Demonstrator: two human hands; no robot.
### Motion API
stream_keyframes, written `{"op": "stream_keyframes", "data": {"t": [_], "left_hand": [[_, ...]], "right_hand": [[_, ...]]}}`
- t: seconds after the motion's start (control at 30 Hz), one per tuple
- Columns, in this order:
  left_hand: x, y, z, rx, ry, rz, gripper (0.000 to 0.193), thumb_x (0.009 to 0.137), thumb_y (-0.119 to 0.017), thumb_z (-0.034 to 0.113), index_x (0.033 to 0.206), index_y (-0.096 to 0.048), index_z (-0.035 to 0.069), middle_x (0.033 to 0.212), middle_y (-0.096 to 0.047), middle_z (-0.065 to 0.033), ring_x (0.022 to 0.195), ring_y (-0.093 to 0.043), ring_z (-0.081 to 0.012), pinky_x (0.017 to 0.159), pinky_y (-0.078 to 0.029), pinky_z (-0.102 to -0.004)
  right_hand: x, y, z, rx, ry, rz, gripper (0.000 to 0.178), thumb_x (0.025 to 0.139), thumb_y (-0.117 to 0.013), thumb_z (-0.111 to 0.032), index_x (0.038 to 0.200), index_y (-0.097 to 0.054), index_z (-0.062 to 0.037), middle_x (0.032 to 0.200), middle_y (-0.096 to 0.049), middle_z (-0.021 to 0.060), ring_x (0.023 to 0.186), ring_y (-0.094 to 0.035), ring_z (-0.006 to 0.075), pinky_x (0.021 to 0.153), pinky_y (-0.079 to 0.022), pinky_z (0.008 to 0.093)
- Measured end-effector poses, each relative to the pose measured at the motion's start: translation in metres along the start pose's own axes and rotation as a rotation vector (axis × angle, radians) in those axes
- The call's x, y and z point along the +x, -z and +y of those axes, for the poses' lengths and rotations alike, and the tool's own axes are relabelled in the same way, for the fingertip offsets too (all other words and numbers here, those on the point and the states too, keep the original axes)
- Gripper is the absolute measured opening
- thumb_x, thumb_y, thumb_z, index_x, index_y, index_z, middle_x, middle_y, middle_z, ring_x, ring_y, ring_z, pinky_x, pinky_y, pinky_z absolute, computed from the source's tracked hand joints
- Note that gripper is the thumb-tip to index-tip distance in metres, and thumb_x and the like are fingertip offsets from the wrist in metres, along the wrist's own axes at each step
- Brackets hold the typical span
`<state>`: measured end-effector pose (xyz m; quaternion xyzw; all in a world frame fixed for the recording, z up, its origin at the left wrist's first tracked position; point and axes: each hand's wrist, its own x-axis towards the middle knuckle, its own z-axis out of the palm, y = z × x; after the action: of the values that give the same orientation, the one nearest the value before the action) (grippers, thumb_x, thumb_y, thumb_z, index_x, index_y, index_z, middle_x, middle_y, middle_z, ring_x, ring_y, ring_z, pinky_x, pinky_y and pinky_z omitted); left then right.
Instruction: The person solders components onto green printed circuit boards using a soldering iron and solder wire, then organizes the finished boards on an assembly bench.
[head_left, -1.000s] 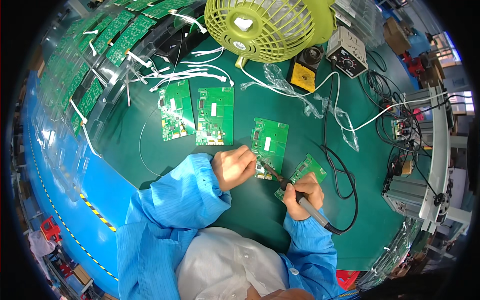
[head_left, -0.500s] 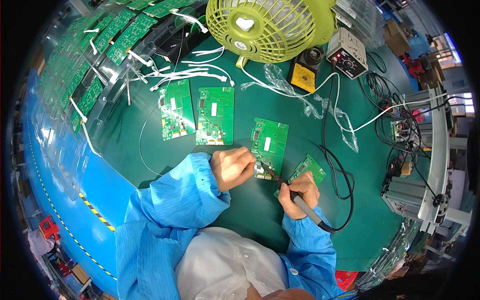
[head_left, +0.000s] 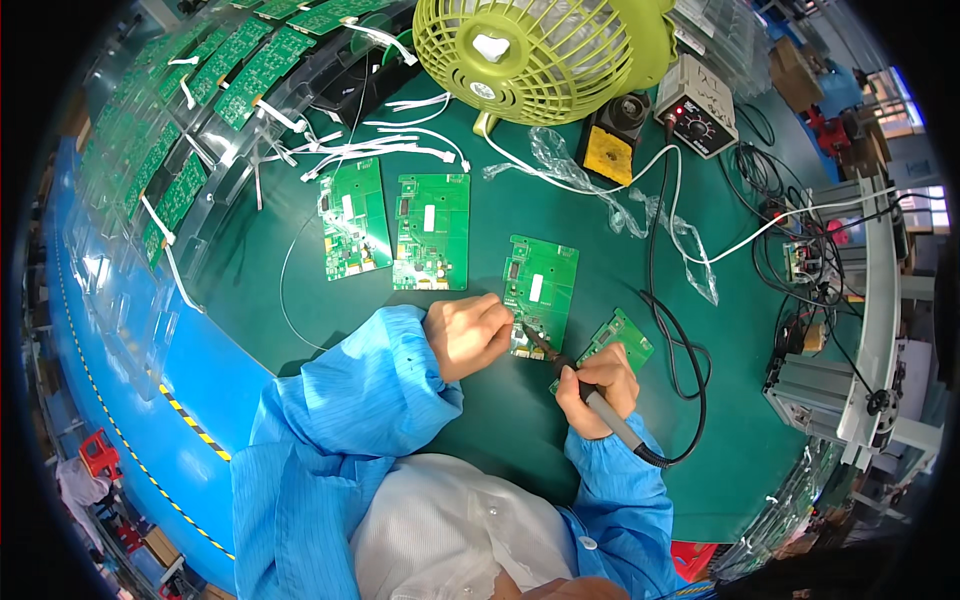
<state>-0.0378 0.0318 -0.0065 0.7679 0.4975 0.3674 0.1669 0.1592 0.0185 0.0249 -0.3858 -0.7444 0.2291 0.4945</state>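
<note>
My right hand [head_left: 603, 388] grips a soldering iron [head_left: 612, 418] like a pen. Its tip meets the components near the lower end of a green circuit board [head_left: 550, 270] lying in front of me. At that board's lower left edge rests my left hand [head_left: 468, 337], with its fingers curled together; what they pinch, if anything, is hidden. A thin wire [head_left: 284, 275] loops over the mat and passes under my left sleeve. A smaller green board [head_left: 628, 335] lies partly behind my right hand. Two more circuit boards, a left one [head_left: 352, 215] and a right one [head_left: 432, 225], lie flat beyond my left hand.
A green fan [head_left: 540, 60] stands at the back, beside a soldering stand with a yellow sponge [head_left: 607, 155] and a control box [head_left: 697, 108]. White cables [head_left: 390, 148] lie behind the boards. Trays of boards [head_left: 185, 190] are stacked at left. A metal frame [head_left: 850, 330] stands at right.
</note>
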Motion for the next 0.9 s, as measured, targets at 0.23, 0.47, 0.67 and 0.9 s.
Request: {"op": "stream_keyframes", "data": {"t": [0.23, 0.47, 0.67, 0.9], "left_hand": [[-0.0018, 0.0020, 0.0033, -0.057, 0.078, 0.010, 0.014, 0.064, -0.060, -0.003, 0.071, -0.053, 0.007, 0.070, -0.054, -0.0039, 0.050, -0.051, -0.0219, 0.045, -0.041, -0.0303], [-0.0010, 0.0079, 0.0069, -0.111, 0.141, -0.004, 0.015, 0.064, -0.058, -0.005, 0.071, -0.052, 0.007, 0.070, -0.054, -0.0041, 0.051, -0.052, -0.0231, 0.046, -0.042, -0.0311], [0.0003, 0.0077, 0.0032, -0.064, 0.033, -0.010, 0.015, 0.063, -0.059, -0.005, 0.071, -0.053, 0.007, 0.068, -0.054, -0.0035, 0.050, -0.050, -0.0217, 0.045, -0.040, -0.0300], [0.0006, 0.0059, 0.0027, -0.061, 0.008, 0.016, 0.015, 0.062, -0.061, -0.005, 0.070, -0.056, 0.006, 0.066, -0.054, -0.0025, 0.045, -0.045, -0.0181, 0.042, -0.037, -0.0273]], "right_hand": [[0.0014, 0.0025, 0.0003, 0.009, 0.018, 0.044, 0.023, 0.061, -0.065, 0.005, 0.073, -0.049, -0.0068, 0.061, -0.052, 0.0046, 0.053, -0.040, 0.0158, 0.052, -0.036, 0.0274], [0.0014, 0.0031, -0.0006, -0.010, 0.027, 0.019, 0.022, 0.061, -0.064, 0.004, 0.072, -0.049, -0.0065, 0.061, -0.052, 0.0049, 0.053, -0.040, 0.0157, 0.052, -0.036, 0.0275], [0.0016, 0.0026, 0.0002, -0.002, 0.026, 0.019, 0.021, 0.061, -0.064, 0.004, 0.072, -0.049, -0.0064, 0.061, -0.052, 0.0048, 0.053, -0.040, 0.0157, 0.053, -0.036, 0.0275], [0.0011, 0.0026, 0.0008, 0.007, 0.019, 0.008, 0.021, 0.062, -0.065, 0.004, 0.072, -0.050, -0.0063, 0.061, -0.053, 0.0048, 0.052, -0.040, 0.0158, 0.053, -0.036, 0.0276]]}}
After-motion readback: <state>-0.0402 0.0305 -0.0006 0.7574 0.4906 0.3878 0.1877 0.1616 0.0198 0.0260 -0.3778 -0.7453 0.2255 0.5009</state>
